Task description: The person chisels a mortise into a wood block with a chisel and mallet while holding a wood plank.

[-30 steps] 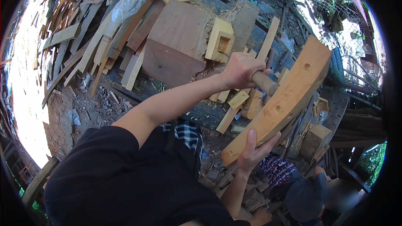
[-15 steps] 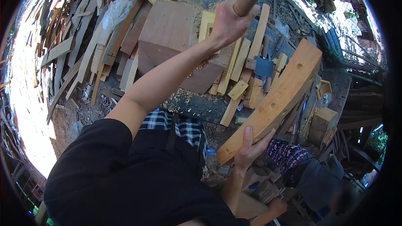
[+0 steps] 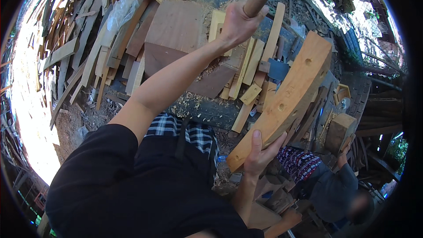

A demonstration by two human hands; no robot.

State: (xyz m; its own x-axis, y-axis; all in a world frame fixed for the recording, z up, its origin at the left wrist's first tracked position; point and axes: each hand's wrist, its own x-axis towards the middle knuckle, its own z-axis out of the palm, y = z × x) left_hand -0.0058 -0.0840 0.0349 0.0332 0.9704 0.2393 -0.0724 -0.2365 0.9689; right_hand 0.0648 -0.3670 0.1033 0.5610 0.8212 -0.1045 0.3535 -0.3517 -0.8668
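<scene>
Two hands are at work, well apart, each clamped on its own thing. At the far left a heap of scrap planks (image 3: 88,53) slopes down toward the dirt, and beside it a broad brown board (image 3: 176,26) lies over the left end of a dark counter (image 3: 207,110) strewn with shavings and short offcuts.

Above the counter's far edge the left hand (image 3: 235,24) is up high, arm stretched out, fist closed round a round wooden handle (image 3: 255,1). Only the blunt butt of the handle shows above the fist, and the tool's head cannot be seen.

Right of that, a long curved timber (image 3: 286,101) stands tilted, its low end off the counter's near edge and its top over the right end. Its pale face has a few bored holes. The right hand (image 3: 261,154) grips the low end, thumb on the face and fingers wrapped behind, propping it up.

By the look of it this is the top of a swing, with the tool cocked for a blow at the timber. A clean strike would call for a firm right-hand grip, fingers clear of the face, and a true aim.

At the lower right another person (image 3: 330,189) bends near a wood block (image 3: 340,128).
</scene>
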